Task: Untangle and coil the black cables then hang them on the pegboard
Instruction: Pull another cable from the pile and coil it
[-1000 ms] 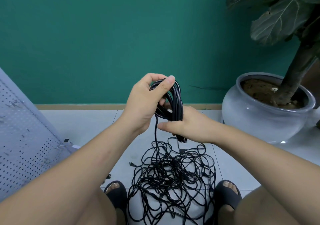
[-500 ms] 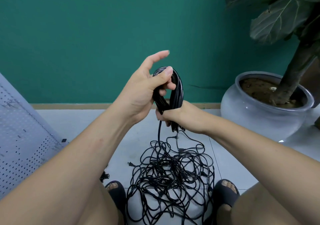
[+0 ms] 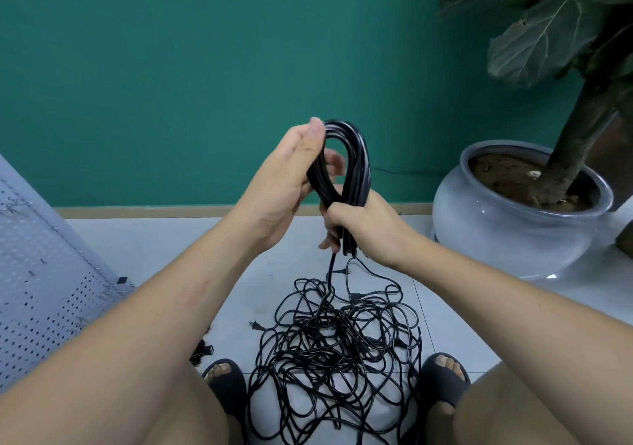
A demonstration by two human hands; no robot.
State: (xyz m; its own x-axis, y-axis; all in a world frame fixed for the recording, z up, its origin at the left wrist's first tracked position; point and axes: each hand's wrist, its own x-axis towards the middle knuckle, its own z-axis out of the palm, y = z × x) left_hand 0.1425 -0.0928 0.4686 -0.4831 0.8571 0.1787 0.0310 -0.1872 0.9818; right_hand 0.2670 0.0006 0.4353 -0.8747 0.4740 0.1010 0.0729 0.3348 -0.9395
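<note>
Green wall behind; grey pot [image 3: 513, 232] holds soil, plant trunk. Both hands' fingers [image 3: 337, 167] clenched round black coil [image 3: 356, 156].

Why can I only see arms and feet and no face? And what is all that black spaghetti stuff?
The camera sits on the person's head and looks down, so you see what they see: their own arms, knees and sandals. The left hand and the right hand both have a grip on a bundle of black cable, wound into neat loops. One strand hangs down from it into the "spaghetti": a tangled pile of black cables on the white tiled floor, between the feet. On the left leans a grey pegboard full of little holes. On the right stands a big grey plant pot.
</note>
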